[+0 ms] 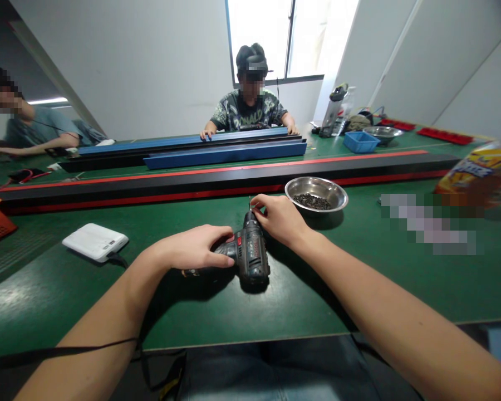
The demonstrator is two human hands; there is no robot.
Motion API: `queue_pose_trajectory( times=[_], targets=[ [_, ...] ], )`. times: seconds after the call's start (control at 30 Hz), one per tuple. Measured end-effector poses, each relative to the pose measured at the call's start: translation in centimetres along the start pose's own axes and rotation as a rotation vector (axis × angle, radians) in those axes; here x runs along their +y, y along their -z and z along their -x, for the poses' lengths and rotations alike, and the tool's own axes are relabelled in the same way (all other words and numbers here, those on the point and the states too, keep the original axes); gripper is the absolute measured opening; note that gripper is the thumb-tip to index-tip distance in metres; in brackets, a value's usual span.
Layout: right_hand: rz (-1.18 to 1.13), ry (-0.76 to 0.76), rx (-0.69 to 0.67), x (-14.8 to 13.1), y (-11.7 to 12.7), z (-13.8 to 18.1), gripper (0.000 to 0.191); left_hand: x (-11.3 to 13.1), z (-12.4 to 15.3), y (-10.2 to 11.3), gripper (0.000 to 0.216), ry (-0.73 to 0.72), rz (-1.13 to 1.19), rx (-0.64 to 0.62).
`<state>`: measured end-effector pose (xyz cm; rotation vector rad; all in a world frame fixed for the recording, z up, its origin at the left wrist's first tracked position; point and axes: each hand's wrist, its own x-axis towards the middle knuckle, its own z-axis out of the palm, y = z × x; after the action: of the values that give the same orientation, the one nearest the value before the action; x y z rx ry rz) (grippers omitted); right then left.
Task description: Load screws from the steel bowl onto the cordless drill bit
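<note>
Cordless drill just ahead of me at the green table, lying on its side or held barely above the surface — from this far off I cannot tell which. My left grip is closed round its handle, thumb on the near side, so the body sits directly to the right of that grip. The handle runs crosswise, while the drill's long axis points away from me, its bit leaning slightly left at the far end. I judge that line to be what counts: it runs roughly square to the long black-and-red bar, whose near edge is close beyond the tip. My right grip is the nearer of the two to that tip. Its thumb and fingertips draw into a narrow pinch right at the bit — whether they have hold of it or of something small, I cannot tell. The metal bowl of small dark pieces sits just to that grip's right.
</note>
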<state>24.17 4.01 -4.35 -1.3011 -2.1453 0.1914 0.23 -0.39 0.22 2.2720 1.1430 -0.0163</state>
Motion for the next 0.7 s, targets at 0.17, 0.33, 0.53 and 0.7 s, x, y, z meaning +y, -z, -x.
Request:
queue_pose_trajectory(
  times=[0.17,0.33,0.53,0.7],
  targets=[
    [0.006,-0.002,0.003,-0.04,-0.02,0.03,0.021,-0.02,-0.04,0.02,0.045,0.001,0.014,-0.003],
    [0.003,-0.004,0.001,-0.03,-0.06,0.0,0.02,-0.06,0.0,0.04,0.044,-0.013,0.016,-0.001],
    [-0.003,0.006,0.009,0.13,-0.19,-0.02,0.02,-0.26,-0.05,-0.08,0.044,-0.027,0.018,0.011],
    [-0.008,0.02,0.015,0.25,-0.35,-0.04,0.019,-0.44,-0.05,-0.15,0.044,-0.021,0.018,0.015]
  ],
)
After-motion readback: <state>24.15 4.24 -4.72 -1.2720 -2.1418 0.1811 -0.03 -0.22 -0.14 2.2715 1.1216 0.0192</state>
